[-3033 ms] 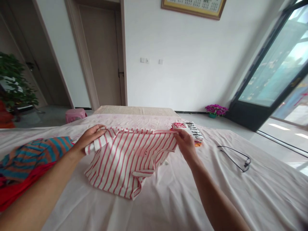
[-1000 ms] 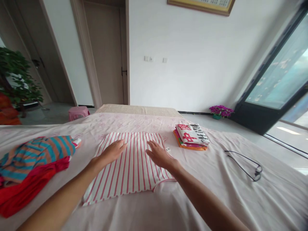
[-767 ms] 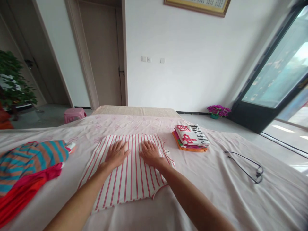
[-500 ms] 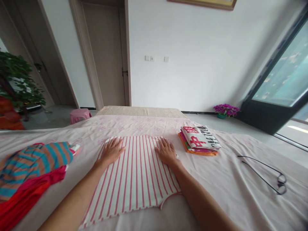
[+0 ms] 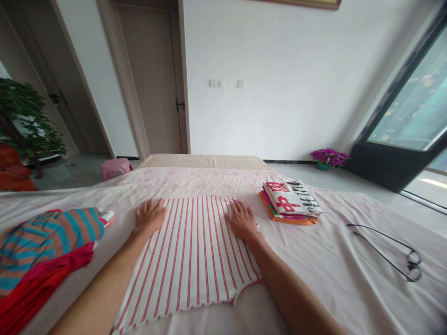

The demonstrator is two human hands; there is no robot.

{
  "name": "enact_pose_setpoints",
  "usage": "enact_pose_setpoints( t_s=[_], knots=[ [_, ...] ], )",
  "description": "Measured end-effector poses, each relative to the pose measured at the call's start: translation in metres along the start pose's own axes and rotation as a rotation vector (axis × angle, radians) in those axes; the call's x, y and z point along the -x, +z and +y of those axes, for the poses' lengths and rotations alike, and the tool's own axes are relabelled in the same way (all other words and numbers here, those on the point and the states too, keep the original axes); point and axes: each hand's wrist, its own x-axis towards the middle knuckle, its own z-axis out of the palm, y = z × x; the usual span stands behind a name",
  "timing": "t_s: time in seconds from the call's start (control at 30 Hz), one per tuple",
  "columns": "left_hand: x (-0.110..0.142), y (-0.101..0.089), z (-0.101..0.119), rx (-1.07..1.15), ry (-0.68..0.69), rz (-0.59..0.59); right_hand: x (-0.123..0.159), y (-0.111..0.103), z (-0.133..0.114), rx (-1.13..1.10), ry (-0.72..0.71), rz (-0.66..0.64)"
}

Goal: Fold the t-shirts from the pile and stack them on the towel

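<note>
Firstly, left of the striped garment [image 5: 195,251], loose clothes [image 5: 52,235]. At the garment's far left corner, the left hand [image 5: 150,216], open, palm down. Then the garment, flat on pale sheet [image 5: 314,279]. On its far right corner, the right hand [image 5: 242,218], also open. Right of the garment, folded stack [image 5: 291,204], then glasses [image 5: 413,264].

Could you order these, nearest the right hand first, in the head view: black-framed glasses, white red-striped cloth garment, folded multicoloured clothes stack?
1. White red-striped cloth garment: directly under the right hand.
2. Folded multicoloured clothes stack: to the hand's right.
3. Black-framed glasses: farther right.
</note>
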Motion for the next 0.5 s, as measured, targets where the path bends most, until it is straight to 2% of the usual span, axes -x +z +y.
enact_pose_setpoints(
  t_s=[0.17,0.37,0.5],
  knots=[
    [0.022,-0.013,0.016,-0.027,0.007,0.082,0.0,0.0,-0.001,-0.015,-0.001,0.024],
    [0.071,-0.021,0.045,0.029,0.225,0.119,0.002,-0.004,-0.001,-0.015,0.0,0.029],
    [0.105,-0.015,0.044,0.033,0.305,0.078,0.002,-0.004,-0.001,-0.018,0.01,-0.021]
  ],
)
